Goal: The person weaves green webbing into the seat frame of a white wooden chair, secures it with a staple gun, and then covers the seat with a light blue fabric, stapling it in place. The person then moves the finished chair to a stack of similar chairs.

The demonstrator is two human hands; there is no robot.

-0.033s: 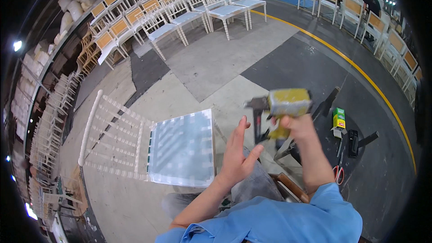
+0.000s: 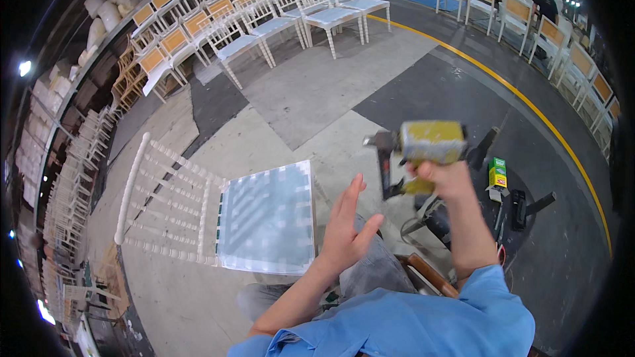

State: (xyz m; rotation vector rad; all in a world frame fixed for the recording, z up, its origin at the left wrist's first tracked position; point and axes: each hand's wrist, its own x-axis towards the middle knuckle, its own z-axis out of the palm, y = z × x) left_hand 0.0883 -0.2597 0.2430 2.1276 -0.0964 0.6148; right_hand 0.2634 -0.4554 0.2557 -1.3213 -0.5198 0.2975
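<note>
My right hand is wrapped round the grip of a worn yellow staple gun, raised in the air with its dark nose toward the left. My left hand holds nothing; its fingers are stretched out and the thumb stands apart, just right of the chair seat. That white chair has a beaded, spindled back at the left. Its seat is covered with pale blue sheeting over a woven base, with white bands showing along the edges. Neither hand touches the chair.
At my right a dark stool-like surface bears a green and yellow box and a black tool. Rows of white chairs stand ahead, more chairs at the far right. A yellow line curves across the floor. A person is far off.
My right hand has carried the staple gun a little to the right and slightly up, away from my left hand. The left hand and the chair have stayed in place.
</note>
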